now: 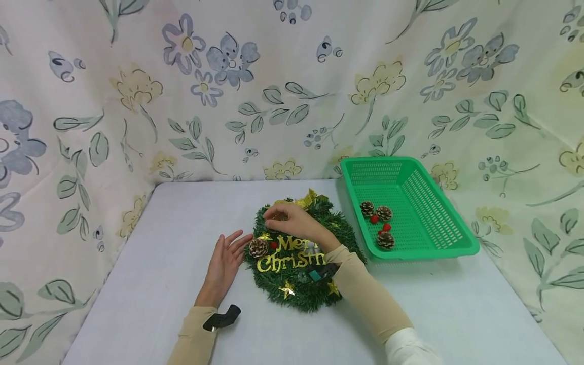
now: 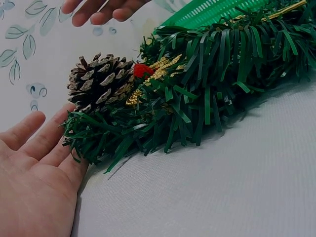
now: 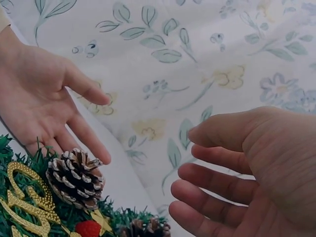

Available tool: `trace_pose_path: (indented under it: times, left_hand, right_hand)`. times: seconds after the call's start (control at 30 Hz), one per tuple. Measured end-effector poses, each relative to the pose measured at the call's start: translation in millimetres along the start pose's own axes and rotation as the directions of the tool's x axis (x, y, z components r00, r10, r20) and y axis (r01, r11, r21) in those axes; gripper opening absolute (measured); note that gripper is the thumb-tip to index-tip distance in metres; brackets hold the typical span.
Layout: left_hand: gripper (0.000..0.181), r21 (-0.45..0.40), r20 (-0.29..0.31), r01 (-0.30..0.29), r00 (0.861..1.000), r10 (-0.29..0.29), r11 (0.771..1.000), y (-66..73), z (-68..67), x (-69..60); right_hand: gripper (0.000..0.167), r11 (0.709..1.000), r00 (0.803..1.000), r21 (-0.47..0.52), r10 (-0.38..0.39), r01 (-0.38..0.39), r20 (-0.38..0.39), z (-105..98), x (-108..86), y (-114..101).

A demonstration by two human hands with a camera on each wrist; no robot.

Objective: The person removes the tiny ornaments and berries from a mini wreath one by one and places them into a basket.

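Observation:
A green tinsel wreath (image 1: 305, 301) lies on the table, bearing gold "Merry Christmas" lettering (image 1: 292, 261) and gold stars (image 1: 287, 289). On its left side sits a pine cone (image 1: 258, 247) beside a red ball (image 1: 274, 245). My left hand (image 1: 224, 261) lies palm up at the wreath's left edge, its fingertips (image 2: 61, 126) against the tinsel below that cone. My right hand (image 1: 296, 220) hovers above the wreath's upper part, fingers loosely bent and holding nothing. Below it, another pine cone (image 3: 145, 228) shows at the lower border of the right wrist view, partly cut off.
At the right stands a green plastic basket (image 1: 424, 253), close to the wreath. Inside it are pine cones (image 1: 384, 213) and small red balls (image 1: 386, 227). A white cloth covers the table (image 1: 191, 208); a floral curtain (image 1: 292, 91) hangs behind it.

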State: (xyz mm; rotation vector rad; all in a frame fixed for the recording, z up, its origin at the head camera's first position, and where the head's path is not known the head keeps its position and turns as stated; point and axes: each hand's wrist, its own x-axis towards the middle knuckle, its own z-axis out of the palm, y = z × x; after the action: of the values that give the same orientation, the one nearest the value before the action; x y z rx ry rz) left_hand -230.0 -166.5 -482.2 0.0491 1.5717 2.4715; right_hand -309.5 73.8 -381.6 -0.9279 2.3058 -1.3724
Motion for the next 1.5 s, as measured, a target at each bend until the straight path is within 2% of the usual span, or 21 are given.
trace_pose_path:
  times: [0.43,1.03,1.5]
  left_hand:
    - [0.077,0.001,0.000,0.004,1.000,-0.004,1.000,-0.3,-0.2,-0.1]
    - [0.076,0.018,-0.003,0.013,1.000,-0.013,1.000,-0.4,-0.4,-0.6]
    - [0.077,0.026,-0.013,0.020,1.000,-0.020,0.999,0.0,-0.3,-1.0]
  right_hand:
    - [0.023,0.999,1.000,0.046,0.012,-0.012,0.007,12.7,-1.3,1.5]
    - [0.035,0.997,0.998,0.070,0.005,-0.009,0.059,28.0,-3.7,4.0]
    - [0.039,1.000,0.995,-0.016,-0.024,0.026,0.097,38.1,-6.9,10.4]
